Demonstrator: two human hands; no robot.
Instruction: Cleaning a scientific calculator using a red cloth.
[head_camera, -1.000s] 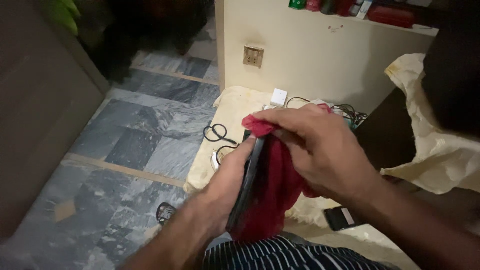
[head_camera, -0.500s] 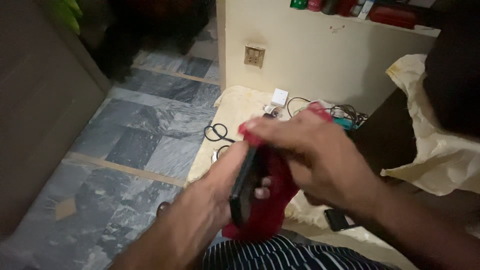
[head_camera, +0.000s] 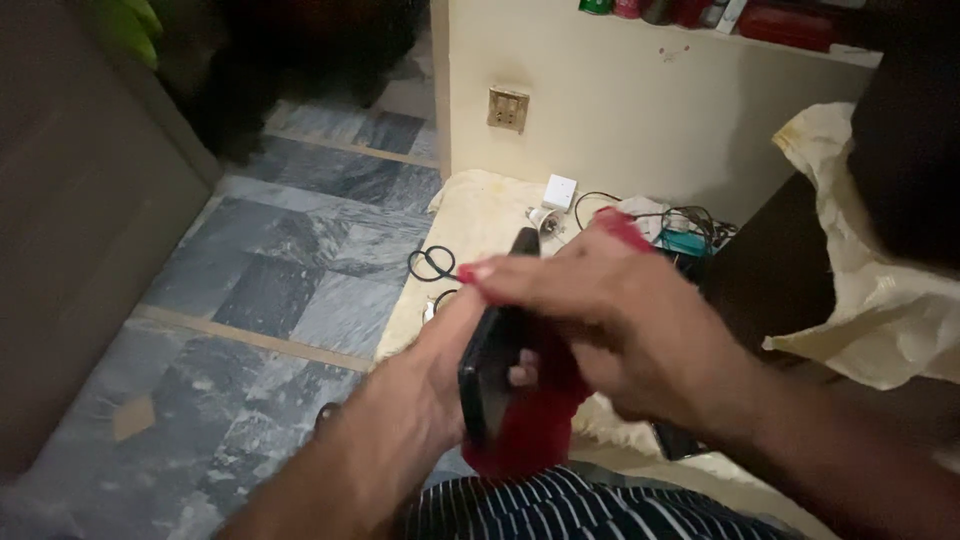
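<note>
My left hand (head_camera: 440, 370) grips the flat black phone (head_camera: 490, 360) edge-up; my right hand (head_camera: 620, 330) pinches the red cloth (head_camera: 530, 420) over it, mid-wipe, lower part still uncovered.

Dark flat phone (head_camera: 492, 350), slim rectangular slab, held upright on edge and tilted slightly, gripped in the left hand (head_camera: 440, 375). Red cloth (head_camera: 540, 415) bunched against its face, draped down below it, pressed on by the right hand (head_camera: 610, 320), a red tip showing above the fingers (head_camera: 520, 285).
</note>
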